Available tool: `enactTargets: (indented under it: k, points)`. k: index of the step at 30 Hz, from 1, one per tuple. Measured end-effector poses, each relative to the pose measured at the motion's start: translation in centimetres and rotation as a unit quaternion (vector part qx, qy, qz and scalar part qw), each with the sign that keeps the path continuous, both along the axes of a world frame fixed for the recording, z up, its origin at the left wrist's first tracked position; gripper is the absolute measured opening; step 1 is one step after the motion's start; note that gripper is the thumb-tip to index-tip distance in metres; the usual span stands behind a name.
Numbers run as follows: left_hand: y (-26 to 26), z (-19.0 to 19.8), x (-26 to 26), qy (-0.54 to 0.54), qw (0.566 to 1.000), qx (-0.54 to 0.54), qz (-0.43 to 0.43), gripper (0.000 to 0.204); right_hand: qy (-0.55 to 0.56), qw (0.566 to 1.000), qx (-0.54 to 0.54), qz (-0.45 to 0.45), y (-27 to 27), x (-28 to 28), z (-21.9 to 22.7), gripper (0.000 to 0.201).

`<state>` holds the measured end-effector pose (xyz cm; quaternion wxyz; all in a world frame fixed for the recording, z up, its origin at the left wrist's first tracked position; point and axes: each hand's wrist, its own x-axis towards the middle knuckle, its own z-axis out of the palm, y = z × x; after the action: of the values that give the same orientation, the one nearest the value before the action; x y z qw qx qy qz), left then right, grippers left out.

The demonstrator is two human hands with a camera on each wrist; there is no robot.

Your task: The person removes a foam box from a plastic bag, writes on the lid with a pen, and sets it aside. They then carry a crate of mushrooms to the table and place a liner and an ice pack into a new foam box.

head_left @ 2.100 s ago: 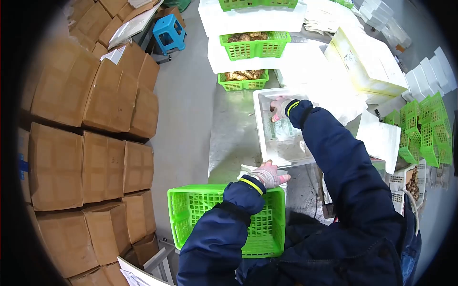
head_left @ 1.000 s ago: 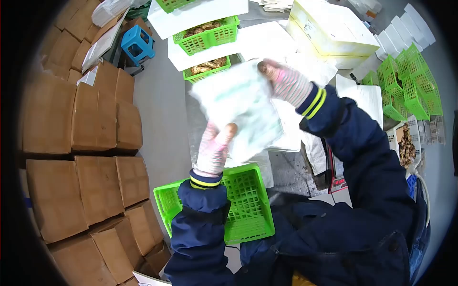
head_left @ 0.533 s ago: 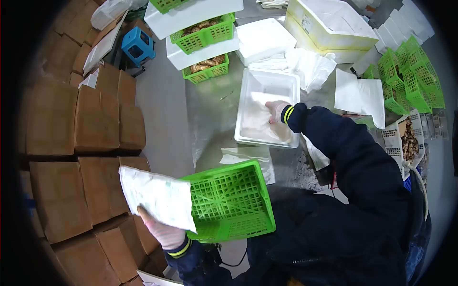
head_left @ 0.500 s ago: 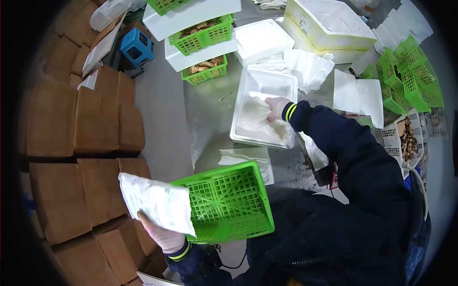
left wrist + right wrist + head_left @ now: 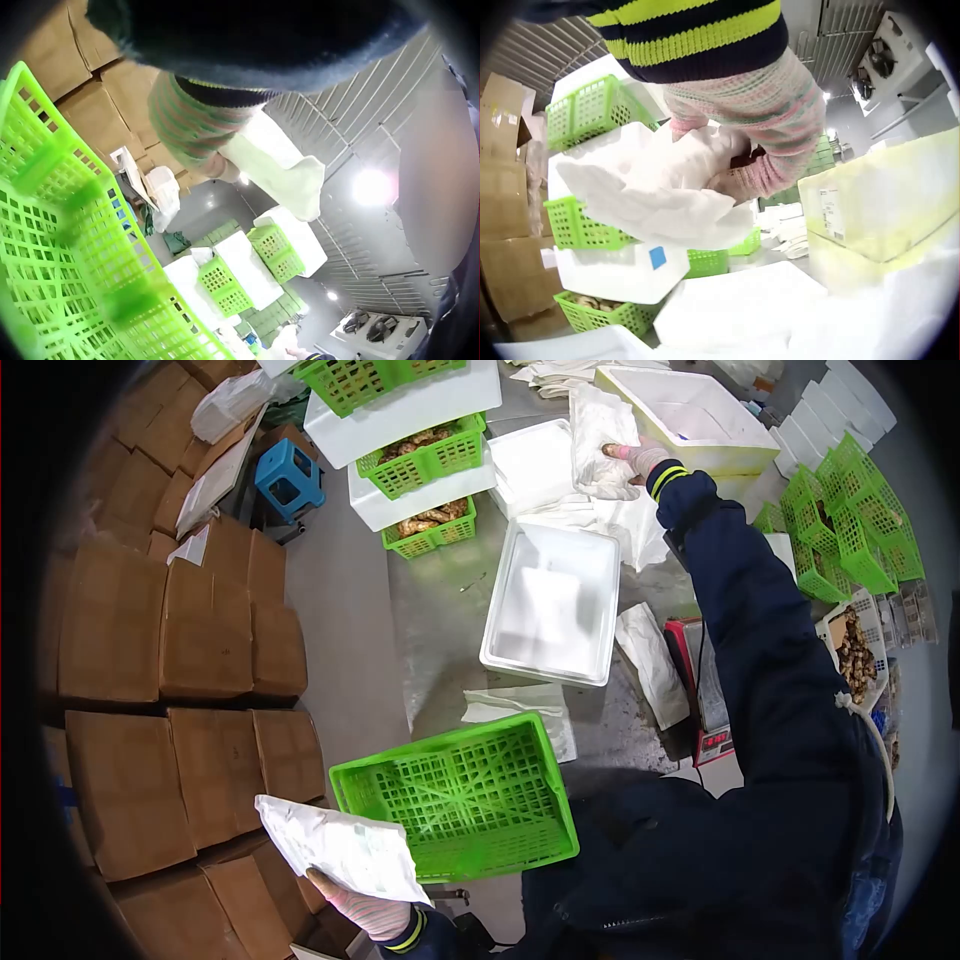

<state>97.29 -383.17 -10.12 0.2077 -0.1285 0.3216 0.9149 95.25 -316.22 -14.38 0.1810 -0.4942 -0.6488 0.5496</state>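
The left hand [image 5: 365, 908] pinches a flat white pack [image 5: 340, 847] off the near-left corner of the green crate [image 5: 455, 800], keeping it clear of the table. Far beyond the crate, the right hand [image 5: 632, 457] clutches crumpled white paper [image 5: 600, 435], lifting it from the stack.

Head view high above the table [image 5: 440, 620]; wrist views low, upward-facing, sharing the green baskets [image 5: 430, 450].

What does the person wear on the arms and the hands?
Both arms have dark navy jacket sleeves ending in ribbed cuffs with yellow-green stripes. The left hand and right hand wear knitted gloves, pale with pink and greenish stripes.
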Motion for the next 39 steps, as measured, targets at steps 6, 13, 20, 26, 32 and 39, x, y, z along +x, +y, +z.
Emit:
enactTargets:
  k: [6, 13, 20, 26, 32, 39]
  points:
    - [-1.5, 0.3, 1.2, -0.008, 0.999, -0.027, 0.033, 0.059, -0.408, 0.861, 0.303, -0.018, 3.7, 0.5, -5.4, 0.079]
    - [-1.9, -0.4, 2.1, -0.012, 0.999, 0.005, 0.045, 0.058, -0.425, 0.785, 0.32, 0.317, -8.2, 4.9, -6.4, 0.064]
    - [-0.7, -0.3, 4.3, 0.001, 0.999, 0.034, 0.012, 0.06, -0.382, 0.865, 0.133, 0.297, -18.1, 11.9, -11.7, 0.07]
    - [1.7, 1.5, 6.3, 0.043, 0.997, 0.011, -0.062, 0.061, -0.29, 0.912, 0.166, 0.237, -17.7, 12.3, -12.8, 0.043]
    - [5.6, 1.5, 9.1, 0.141, 0.951, 0.035, -0.274, 0.069, -0.099, 0.99, 0.081, 0.058, -21.5, 26.7, -1.6, 0.043]
    - [13.0, 1.9, 17.2, 0.074, 0.888, 0.006, -0.454, 0.065, -0.03, 0.99, -0.037, -0.136, -29.8, 46.3, 7.5, 0.034]
